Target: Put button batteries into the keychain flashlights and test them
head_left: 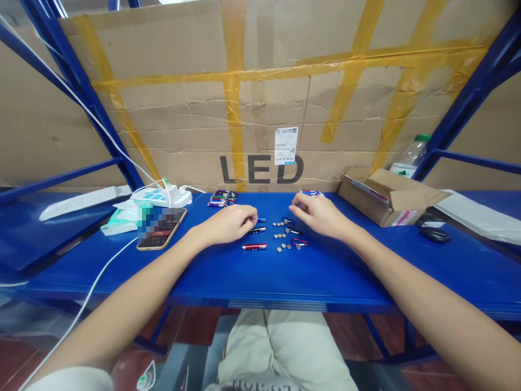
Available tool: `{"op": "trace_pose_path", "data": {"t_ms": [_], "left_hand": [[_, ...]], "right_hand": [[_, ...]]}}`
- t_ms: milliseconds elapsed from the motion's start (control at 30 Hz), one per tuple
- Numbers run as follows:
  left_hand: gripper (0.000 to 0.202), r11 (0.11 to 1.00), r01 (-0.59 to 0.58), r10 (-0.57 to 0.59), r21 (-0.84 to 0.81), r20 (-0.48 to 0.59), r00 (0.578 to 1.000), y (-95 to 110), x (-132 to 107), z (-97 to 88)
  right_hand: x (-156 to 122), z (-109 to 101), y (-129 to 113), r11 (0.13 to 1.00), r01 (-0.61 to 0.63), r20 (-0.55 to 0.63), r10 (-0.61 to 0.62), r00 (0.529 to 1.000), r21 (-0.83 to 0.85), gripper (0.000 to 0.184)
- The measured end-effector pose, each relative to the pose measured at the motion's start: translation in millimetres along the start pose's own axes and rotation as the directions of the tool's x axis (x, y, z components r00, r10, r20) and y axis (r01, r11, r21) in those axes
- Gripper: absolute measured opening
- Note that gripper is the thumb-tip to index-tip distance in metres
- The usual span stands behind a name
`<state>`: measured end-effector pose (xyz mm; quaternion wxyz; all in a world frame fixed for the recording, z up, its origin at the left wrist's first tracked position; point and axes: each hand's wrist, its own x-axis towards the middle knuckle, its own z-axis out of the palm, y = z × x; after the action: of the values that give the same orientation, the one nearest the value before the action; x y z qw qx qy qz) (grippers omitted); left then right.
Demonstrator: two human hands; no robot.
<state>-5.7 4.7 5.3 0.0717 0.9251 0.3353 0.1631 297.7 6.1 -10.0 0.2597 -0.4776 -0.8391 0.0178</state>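
My left hand (pixel 233 224), its fingers curled, covers part of a blue penlight (pixel 261 220) and reaches the edge of a black penlight (pixel 258 230); what the fingers grip is hidden. Below them lies a red penlight (pixel 254 247). My right hand (pixel 319 213) is bent with its fingers drawn together, beside a blue carabiner (pixel 288 220); I cannot see anything between the fingertips. A black carabiner (pixel 293 231) and a red carabiner (pixel 299 243) lie in a column under it. Small groups of button cells (pixel 279 235) sit between the penlights and carabiners.
More penlights (pixel 223 197) are bunched at the back, and others (pixel 312 193) lie behind my right hand. A phone (pixel 163 229), a power strip (pixel 158 194) and a tissue pack (pixel 126 215) are left. An open cardboard box (pixel 391 195) and a black mouse (pixel 434 234) stand right.
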Motion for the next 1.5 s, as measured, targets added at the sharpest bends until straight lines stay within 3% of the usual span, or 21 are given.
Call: {"op": "trace_pose_path", "data": {"t_ms": [133,300,500,1000,1500], "left_hand": [[0.023,0.998,-0.004,0.004,-0.055,0.011,1.000,3.8,-1.2,-1.5],[0.011,0.996,-0.026,0.029,-0.087,0.033,0.999,11.0,-3.4,-1.3],[0.033,0.995,-0.043,0.051,-0.096,0.086,0.995,12.2,-3.2,3.6],[0.035,0.991,-0.038,0.057,-0.127,0.150,0.987,11.6,-2.1,3.8],[0.029,0.986,-0.070,0.090,-0.151,0.128,0.988,10.4,-0.4,6.8]], "right_hand": [[-1.0,2.8,-2.5,0.999,-0.017,0.042,0.016,0.999,0.035,0.024],[-1.0,3.5,-2.5,0.999,-0.016,0.059,0.014,0.998,0.036,0.025],[-1.0,2.5,-5.1,0.999,-0.013,0.055,0.011,0.998,0.035,0.025],[-2.6,6.3,-6.9,0.999,0.020,0.107,-0.025,0.994,0.046,0.024],[-2.7,7.1,-9.1,1.000,0.019,0.125,-0.021,0.992,0.021,0.020]]}}
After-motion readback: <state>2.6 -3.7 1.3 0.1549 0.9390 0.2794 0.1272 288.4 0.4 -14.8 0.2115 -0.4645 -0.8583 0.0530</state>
